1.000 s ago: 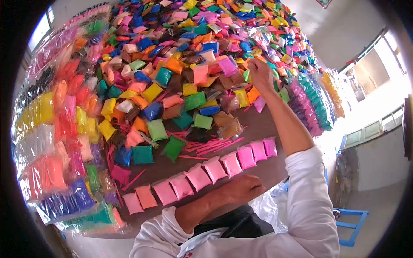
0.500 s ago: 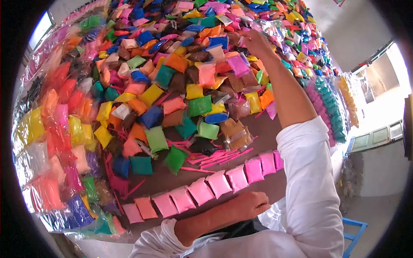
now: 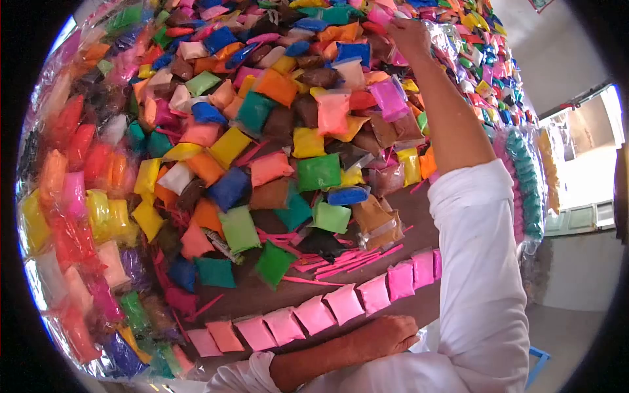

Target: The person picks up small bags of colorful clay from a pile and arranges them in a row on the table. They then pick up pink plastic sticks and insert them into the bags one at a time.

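My right hand [image 3: 409, 33] is stretched far out over the heap of packets [image 3: 275, 124]. Its fingers are bent down onto a glossy pink packet [image 3: 382, 14] at the far side. I cannot tell whether they have closed on it or only touch it.

My left hand [image 3: 388, 335] rests at the near edge of the table [image 3: 282, 298], knuckles up and fingers curled under, with nothing visible in it. Just beyond it lies a row of pink packets [image 3: 314, 314], flat, pillow-shaped and side by side on the bare brown surface.

Thin pink plastic sticks [image 3: 334, 262] lie scattered between the row and the heap. The heap is small, soft, square pouches of shiny film in green, blue, orange, yellow and brown, piled loosely. Along the left edge, clear crinkled plastic bags [image 3: 65, 216] hold more packets sorted by colour. My white sleeve [image 3: 478, 262] covers the right arm up to the elbow.
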Action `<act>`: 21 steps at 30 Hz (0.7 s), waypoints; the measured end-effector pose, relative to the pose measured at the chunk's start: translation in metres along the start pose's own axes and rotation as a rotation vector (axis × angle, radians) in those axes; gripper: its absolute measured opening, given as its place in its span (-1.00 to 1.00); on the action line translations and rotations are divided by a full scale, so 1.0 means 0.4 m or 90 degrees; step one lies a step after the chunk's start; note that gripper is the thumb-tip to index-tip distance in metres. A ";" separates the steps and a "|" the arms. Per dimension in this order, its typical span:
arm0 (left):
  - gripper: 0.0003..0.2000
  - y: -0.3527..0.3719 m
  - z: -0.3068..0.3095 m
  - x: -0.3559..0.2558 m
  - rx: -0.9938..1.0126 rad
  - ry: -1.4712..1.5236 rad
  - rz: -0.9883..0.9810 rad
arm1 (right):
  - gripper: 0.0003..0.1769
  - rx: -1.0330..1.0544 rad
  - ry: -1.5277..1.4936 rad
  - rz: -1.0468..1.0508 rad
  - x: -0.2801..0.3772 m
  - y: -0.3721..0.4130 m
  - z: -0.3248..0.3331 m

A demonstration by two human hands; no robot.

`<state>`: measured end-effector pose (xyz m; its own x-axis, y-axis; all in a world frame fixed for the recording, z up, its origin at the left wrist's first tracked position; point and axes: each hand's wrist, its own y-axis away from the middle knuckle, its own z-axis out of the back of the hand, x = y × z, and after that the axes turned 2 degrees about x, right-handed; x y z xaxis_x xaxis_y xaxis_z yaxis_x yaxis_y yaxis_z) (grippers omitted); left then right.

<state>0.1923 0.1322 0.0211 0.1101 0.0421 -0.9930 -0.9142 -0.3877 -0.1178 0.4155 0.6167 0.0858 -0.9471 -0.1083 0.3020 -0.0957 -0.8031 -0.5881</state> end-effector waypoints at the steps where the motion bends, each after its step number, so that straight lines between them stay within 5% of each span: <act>1: -0.76 0.001 -0.003 -0.001 0.004 -0.009 0.003 | -0.60 -0.001 -0.016 -0.016 0.005 0.007 0.025; 3: -0.77 0.004 0.000 -0.006 -0.007 -0.027 0.007 | -0.56 -0.009 -0.044 -0.048 0.027 0.042 0.117; 9: -0.78 0.009 -0.010 0.003 0.009 -0.101 0.005 | -0.75 0.020 -0.512 -0.238 0.008 0.257 0.314; 15: -0.77 0.003 0.029 0.001 -0.019 -0.164 -0.077 | -0.85 0.152 -0.380 -0.381 0.152 0.665 0.622; 17: -0.64 0.005 0.008 0.032 -0.020 0.046 0.037 | -0.87 0.204 -0.515 -0.409 0.163 0.830 0.692; 21: -0.59 -0.003 0.031 -0.028 -0.015 0.122 0.120 | -0.89 0.302 -0.452 -0.496 0.202 1.055 0.824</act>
<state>0.1874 0.1435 0.0322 0.0130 -0.2076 -0.9781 -0.9166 -0.3935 0.0713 0.3996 0.0760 0.1091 -0.2823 0.3296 0.9009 -0.3113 -0.9198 0.2390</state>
